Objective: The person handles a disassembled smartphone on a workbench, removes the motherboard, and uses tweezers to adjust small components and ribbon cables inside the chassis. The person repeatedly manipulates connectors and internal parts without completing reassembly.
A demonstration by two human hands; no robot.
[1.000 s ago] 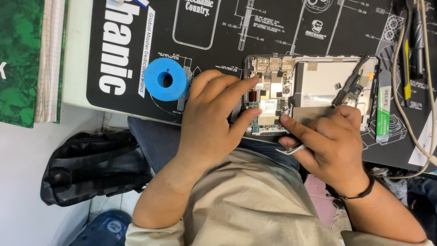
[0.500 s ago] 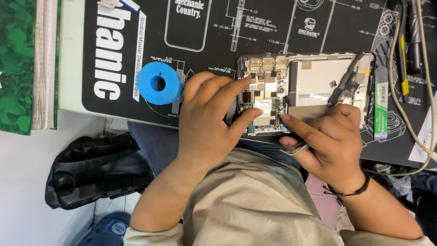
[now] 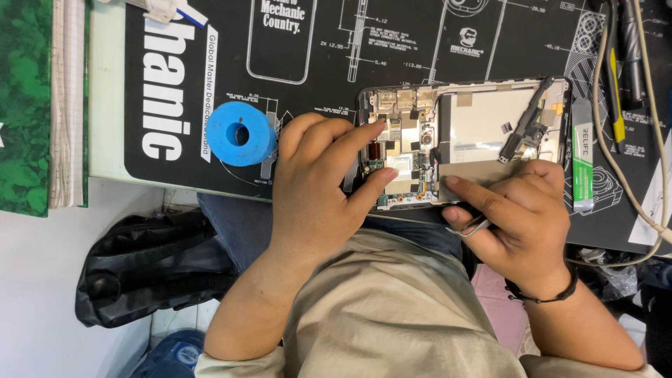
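An opened phone lies on a black printed work mat, its circuit board and metal frame exposed. My left hand grips the phone's left end, with the index finger on the board and the thumb at the near edge. My right hand rests at the phone's near edge with its index finger stretched along it. A pair of thin metal tweezers is pinched in that hand, mostly hidden by the fingers.
A blue tape roll sits on the mat left of my left hand. A green-and-white flat tool, a yellow-handled tool and cables lie to the right. A black bag lies below the table edge, a green book at far left.
The view has drifted slightly, so the mat and phone sit a little lower and to the left. Both hands keep their hold on the phone and tweezers.
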